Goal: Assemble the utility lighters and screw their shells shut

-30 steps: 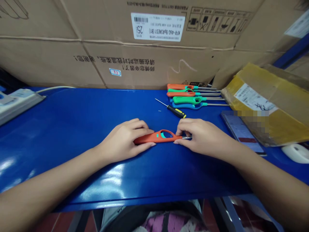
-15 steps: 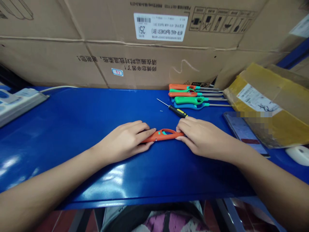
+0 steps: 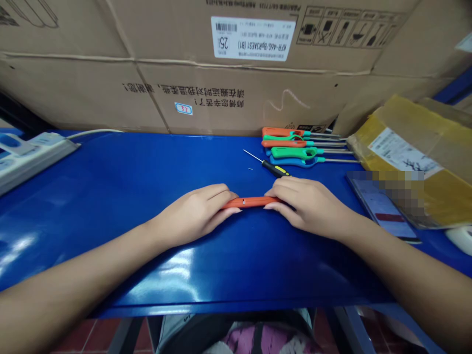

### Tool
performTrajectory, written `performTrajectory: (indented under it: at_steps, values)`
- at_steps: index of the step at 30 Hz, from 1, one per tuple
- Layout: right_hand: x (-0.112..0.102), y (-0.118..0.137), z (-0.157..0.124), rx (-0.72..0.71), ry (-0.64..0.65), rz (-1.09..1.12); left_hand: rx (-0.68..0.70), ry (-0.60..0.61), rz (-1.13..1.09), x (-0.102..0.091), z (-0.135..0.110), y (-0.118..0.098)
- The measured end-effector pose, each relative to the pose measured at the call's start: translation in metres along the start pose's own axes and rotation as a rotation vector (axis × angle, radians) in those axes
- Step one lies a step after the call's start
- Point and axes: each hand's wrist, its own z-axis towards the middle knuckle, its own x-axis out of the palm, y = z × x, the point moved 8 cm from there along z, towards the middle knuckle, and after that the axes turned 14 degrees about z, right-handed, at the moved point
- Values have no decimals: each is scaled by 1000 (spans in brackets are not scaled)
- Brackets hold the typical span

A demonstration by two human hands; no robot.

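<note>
Both hands grip an orange lighter handle just above the blue table. My left hand is closed around its left end, and my right hand pinches its right end. The handle's narrow edge faces me, with a small notch showing in it; its trigger opening is out of sight. Whether a metal tube comes out on the right is hidden by my right hand. Just beyond that hand lies a screwdriver with a black and yellow handle. A tiny pale sliver rests left of it.
Several long-necked lighters in orange, green and blue lie at the back right. Near them are a yellow-taped carton and a phone. A power strip sits at left. A large cardboard box stands along the back.
The orange handle has been rolled in my hands, so its edge now faces me instead of its side with the trigger opening. Both hands keep their hold.
</note>
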Motion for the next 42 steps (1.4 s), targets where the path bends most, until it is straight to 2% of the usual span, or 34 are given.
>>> performTrajectory:
  at_steps: [6,14,17,19,22,25,28,30,31,33,35,37,39,42]
  values:
    - [1,6,-1,-24,-14,-118,-51,-8,-77,0,-2,-1]
    - [1,-3,-1,42,20,89,-60,-47,-146,-2,-1,0]
    - [1,-6,-2,84,11,106,-111,-89,-193,-4,0,5]
    - [2,-7,-3,130,27,128,-205,-74,-313,0,1,11]
    - [5,-5,-3,157,67,136,-452,40,-665,17,-1,21]
    - [3,6,-3,50,66,109,-711,108,-1074,34,-6,23]
    - [-1,14,-3,-53,10,13,-816,134,-1299,41,-8,16]
    - [-3,14,-4,-64,-25,-42,-774,148,-1267,39,-8,13]
    - [-4,12,-5,-56,-42,-46,-717,132,-1179,35,-7,14]
    - [-7,7,-6,-36,-68,-23,-513,45,-871,19,-3,14]
    - [-8,6,-7,-31,-80,18,-248,-59,-521,1,-1,5]
    - [-7,6,-8,-31,-56,59,-52,-121,-296,-8,-3,-7]
    - [-5,10,-7,-27,-25,93,32,-142,-207,-11,-5,-15]
    - [-1,18,-6,-44,6,124,70,-162,-136,-11,-6,-22]
